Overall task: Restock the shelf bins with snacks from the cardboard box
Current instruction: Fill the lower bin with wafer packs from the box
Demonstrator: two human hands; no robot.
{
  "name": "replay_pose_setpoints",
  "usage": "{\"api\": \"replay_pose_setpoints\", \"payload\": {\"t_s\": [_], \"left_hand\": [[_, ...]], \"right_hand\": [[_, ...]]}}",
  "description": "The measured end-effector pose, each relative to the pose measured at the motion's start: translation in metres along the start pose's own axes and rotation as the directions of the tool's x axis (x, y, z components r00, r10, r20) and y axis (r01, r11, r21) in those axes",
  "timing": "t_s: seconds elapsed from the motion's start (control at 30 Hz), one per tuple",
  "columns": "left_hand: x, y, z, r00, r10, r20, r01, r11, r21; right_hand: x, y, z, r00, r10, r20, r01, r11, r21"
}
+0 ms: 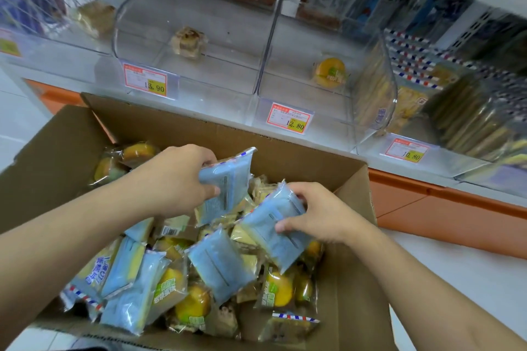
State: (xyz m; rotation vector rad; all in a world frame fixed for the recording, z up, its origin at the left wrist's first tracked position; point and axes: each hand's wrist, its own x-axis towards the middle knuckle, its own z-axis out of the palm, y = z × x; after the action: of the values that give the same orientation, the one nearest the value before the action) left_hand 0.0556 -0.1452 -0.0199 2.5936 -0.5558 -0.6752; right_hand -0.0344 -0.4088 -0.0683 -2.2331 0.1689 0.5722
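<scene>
An open cardboard box (159,122) in front of me holds several wrapped snacks: blue packets, yellow round cakes and brown pastries. My left hand (176,177) grips a blue packet (228,179) lifted above the pile. My right hand (319,214) holds another blue packet (273,225) lying on the heap. Behind the box stand clear shelf bins. The middle bin (199,65) holds one brown pastry (188,41). The bin to its right (285,94) holds one yellow cake (329,72). The far right bin (390,100) is stacked with blue-striped packets.
Price tags (145,80) sit on the bin fronts. An orange shelf base (442,208) runs below the bins. A bin at the far left holds a brown pastry (95,17). Boxed goods line the shelf behind. White floor lies to the right of the box.
</scene>
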Motion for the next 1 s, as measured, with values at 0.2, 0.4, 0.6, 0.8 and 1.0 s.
{"api": "replay_pose_setpoints", "payload": {"t_s": [0.2,0.4,0.6,0.8,1.0], "left_hand": [[-0.009,0.016,-0.003,0.974,0.124,0.188,0.028,0.762,-0.647],[-0.010,0.039,0.011,0.963,0.123,0.239,0.137,0.540,-0.831],[-0.016,0.047,0.010,0.955,0.195,0.223,0.046,0.646,-0.762],[-0.015,0.063,0.012,0.993,0.012,0.121,0.086,0.633,-0.770],[-0.016,0.078,0.012,0.984,-0.137,0.110,0.160,0.444,-0.882]], "right_hand": [[-0.042,-0.042,-0.015,0.943,-0.054,-0.329,0.169,0.928,0.331],[-0.042,-0.037,-0.009,0.881,-0.024,-0.473,0.139,0.968,0.208],[-0.036,-0.042,-0.015,0.916,-0.107,-0.387,0.115,0.993,-0.002],[-0.044,-0.046,-0.008,0.732,-0.250,-0.634,0.078,0.955,-0.287],[-0.061,-0.062,0.006,0.859,-0.393,-0.327,0.170,0.823,-0.543]]}}
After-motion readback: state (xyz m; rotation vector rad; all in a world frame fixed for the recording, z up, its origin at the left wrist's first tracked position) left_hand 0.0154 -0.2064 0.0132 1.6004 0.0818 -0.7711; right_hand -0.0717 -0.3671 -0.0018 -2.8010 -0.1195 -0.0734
